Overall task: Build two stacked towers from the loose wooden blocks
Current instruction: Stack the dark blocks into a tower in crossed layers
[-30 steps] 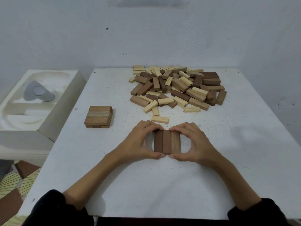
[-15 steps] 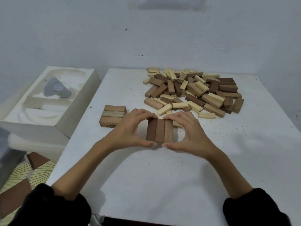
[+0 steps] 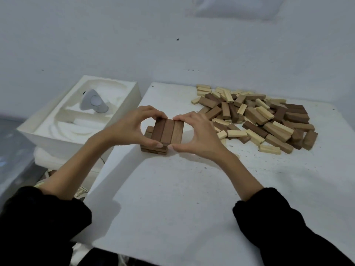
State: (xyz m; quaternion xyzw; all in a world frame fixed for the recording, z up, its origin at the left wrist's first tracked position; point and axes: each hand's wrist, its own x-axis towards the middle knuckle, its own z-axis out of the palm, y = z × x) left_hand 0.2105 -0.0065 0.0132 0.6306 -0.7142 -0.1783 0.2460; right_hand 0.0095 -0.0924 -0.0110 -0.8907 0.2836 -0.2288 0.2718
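Note:
Three brown blocks pressed side by side form a row (image 3: 167, 132) that I hold between both hands. My left hand (image 3: 132, 125) pinches its left side and my right hand (image 3: 194, 135) its right side. The row hovers over, or rests on, the low stack (image 3: 151, 147) of crosswise blocks near the table's left edge; contact is hidden by my fingers. A large pile of loose light and dark wooden blocks (image 3: 255, 116) lies at the back right of the white table (image 3: 172, 198).
A white foam box (image 3: 63, 135) with a grey rounded object (image 3: 94, 101) in it stands just left of the table, close to the stack. A white wall rises behind. Bare tabletop stretches in front of my hands.
Both hands have carried the three-block row from the table's middle leftward to above the low stack. The camera view has swung left with them.

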